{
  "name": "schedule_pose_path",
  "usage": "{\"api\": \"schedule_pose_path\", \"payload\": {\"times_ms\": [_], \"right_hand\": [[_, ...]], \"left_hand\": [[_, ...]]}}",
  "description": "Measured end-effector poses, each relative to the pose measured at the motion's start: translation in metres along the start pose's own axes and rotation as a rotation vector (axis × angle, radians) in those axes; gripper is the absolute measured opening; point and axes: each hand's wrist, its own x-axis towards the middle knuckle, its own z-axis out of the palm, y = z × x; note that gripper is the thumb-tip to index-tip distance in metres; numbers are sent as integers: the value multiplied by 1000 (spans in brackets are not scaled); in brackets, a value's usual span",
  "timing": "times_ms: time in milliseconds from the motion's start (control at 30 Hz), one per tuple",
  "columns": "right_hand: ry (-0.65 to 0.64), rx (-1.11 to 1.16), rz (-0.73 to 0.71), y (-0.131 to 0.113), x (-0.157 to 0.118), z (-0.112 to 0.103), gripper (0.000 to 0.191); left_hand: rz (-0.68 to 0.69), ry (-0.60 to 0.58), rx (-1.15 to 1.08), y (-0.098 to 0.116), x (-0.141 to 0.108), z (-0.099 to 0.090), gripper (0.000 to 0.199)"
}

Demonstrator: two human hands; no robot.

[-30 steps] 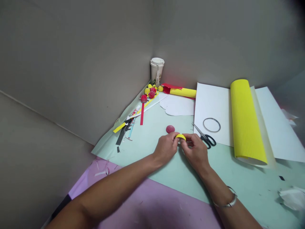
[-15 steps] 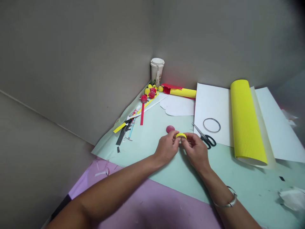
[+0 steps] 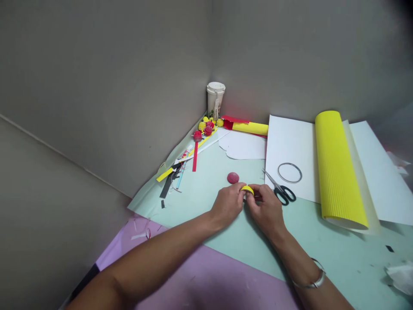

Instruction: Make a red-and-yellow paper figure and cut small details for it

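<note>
Between the fingertips of both hands is a small coil of yellow corrugated paper (image 3: 247, 189), its ridged edge facing up. My left hand (image 3: 227, 206) pinches its left side, and my right hand (image 3: 265, 210) grips it from the right with thumb and fingers. Fingers cover much of the coil. Just beyond my left fingertips a round red domed piece (image 3: 232, 178) lies on the pale green sheet (image 3: 206, 189). Black-handled scissors (image 3: 281, 192) rest right of my right hand, blades slightly apart.
A silver bangle (image 3: 289, 172) lies on white paper (image 3: 290, 142), beside a large yellow corrugated roll (image 3: 340, 172). Red and yellow rolled balls (image 3: 206, 128), paper strips (image 3: 167, 183) and a lidded white cup (image 3: 215, 97) stand toward the wall corner. Crumpled white tissue (image 3: 402, 277) is at right.
The whole view has shifted slightly, so things sit a little lower and to the right. The yellow coil has tilted between my fingers; both hands keep their hold.
</note>
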Motion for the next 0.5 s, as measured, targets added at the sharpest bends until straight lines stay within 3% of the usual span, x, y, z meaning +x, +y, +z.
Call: {"api": "schedule_pose_path", "payload": {"times_ms": [300,500], "right_hand": [[29,55,101,-4,1,-3,18],[24,36,38,-1,0,0,18]], "left_hand": [[-77,24,-112,0,0,1,31],[-70,20,-65,-1,-1,0,26]]}}
